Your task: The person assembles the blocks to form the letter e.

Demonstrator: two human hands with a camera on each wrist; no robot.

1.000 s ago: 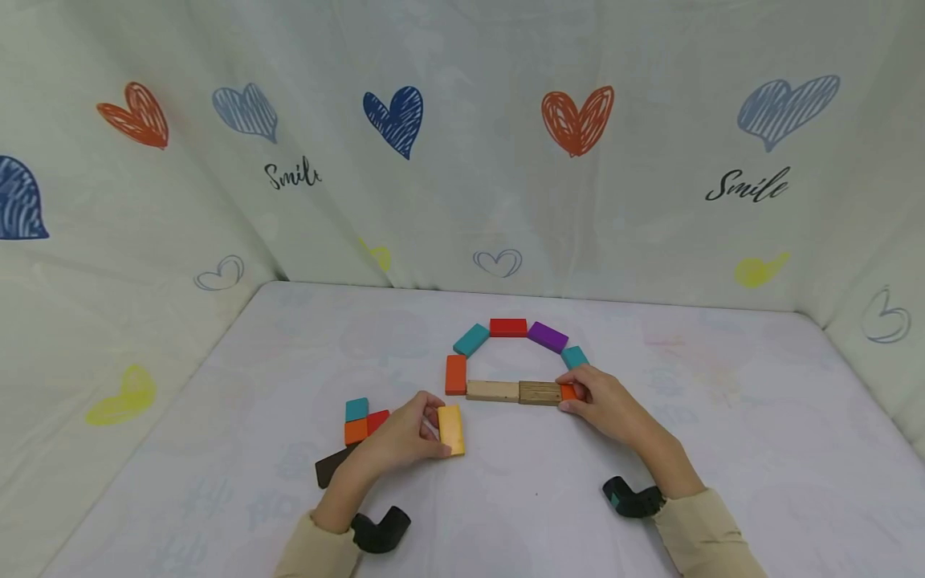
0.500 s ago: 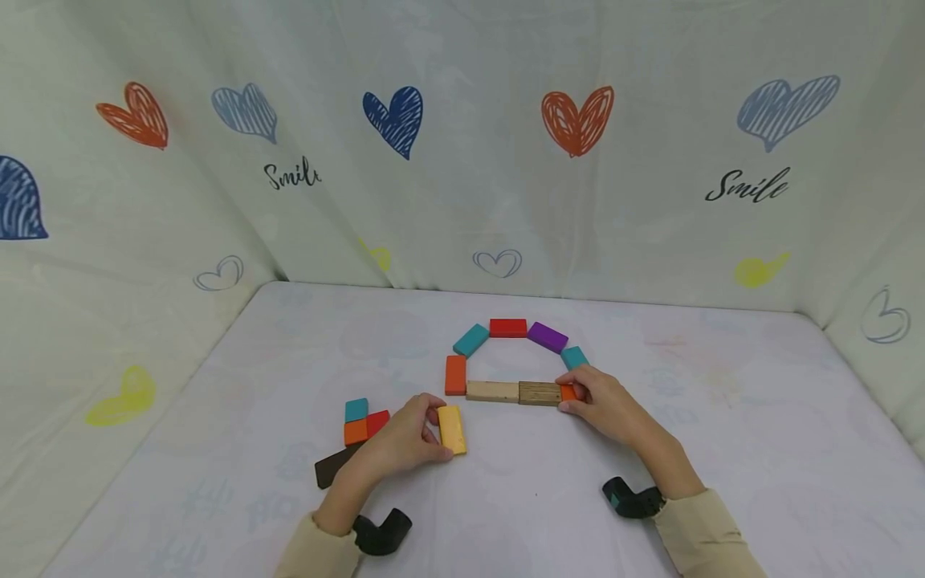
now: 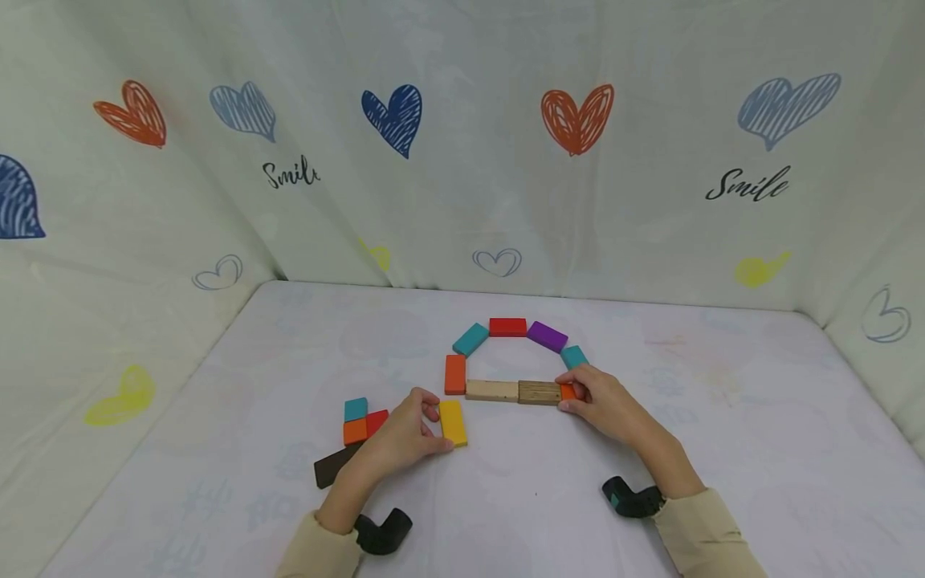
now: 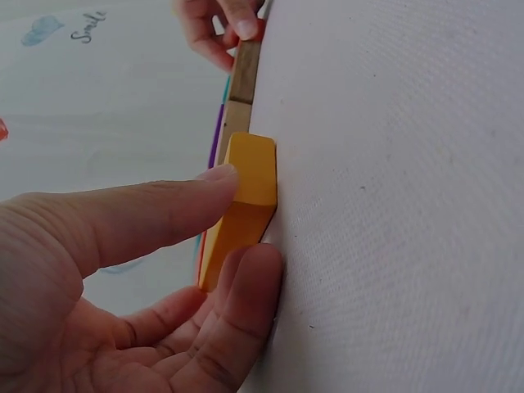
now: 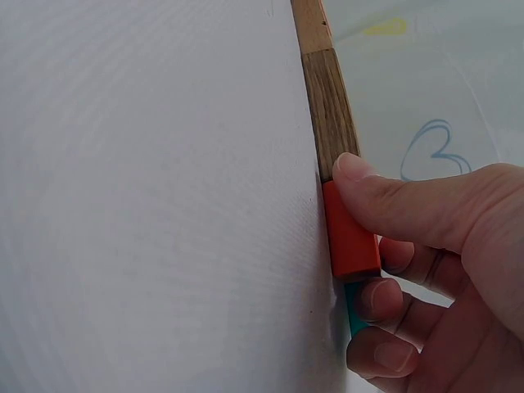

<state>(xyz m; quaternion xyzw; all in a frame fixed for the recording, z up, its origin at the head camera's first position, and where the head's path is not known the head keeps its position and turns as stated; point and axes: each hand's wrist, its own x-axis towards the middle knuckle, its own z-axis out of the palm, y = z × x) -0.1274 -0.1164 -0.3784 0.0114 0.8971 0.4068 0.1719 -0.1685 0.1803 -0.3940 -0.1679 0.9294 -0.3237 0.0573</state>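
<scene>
My left hand (image 3: 400, 433) pinches a yellow wooden block (image 3: 453, 424) by its two ends, thumb at the near end and fingers at the far one. In the left wrist view the yellow block (image 4: 254, 168) is right down at the white cloth. It lies just in front of an upright-lying orange-red block (image 3: 455, 375). My right hand (image 3: 603, 403) grips an orange block (image 3: 568, 392), thumb on its near side. That orange block (image 5: 352, 233) butts against a dark-grained wooden block (image 5: 331, 110); the right fingers partly cover it in the head view.
A pale wooden block (image 3: 492, 391) continues the row leftwards. Behind it, teal (image 3: 471, 340), red (image 3: 508, 327), purple (image 3: 548, 336) and another teal block (image 3: 574, 357) form an arch. Beside the left forearm lie teal (image 3: 356, 409), orange (image 3: 355, 432), red (image 3: 376, 421) and dark brown (image 3: 336, 466) blocks.
The left hand has shifted the yellow block slightly forward, towards the orange-red block. The right hand keeps its place on the orange block, and the arch blocks stay where they were.
</scene>
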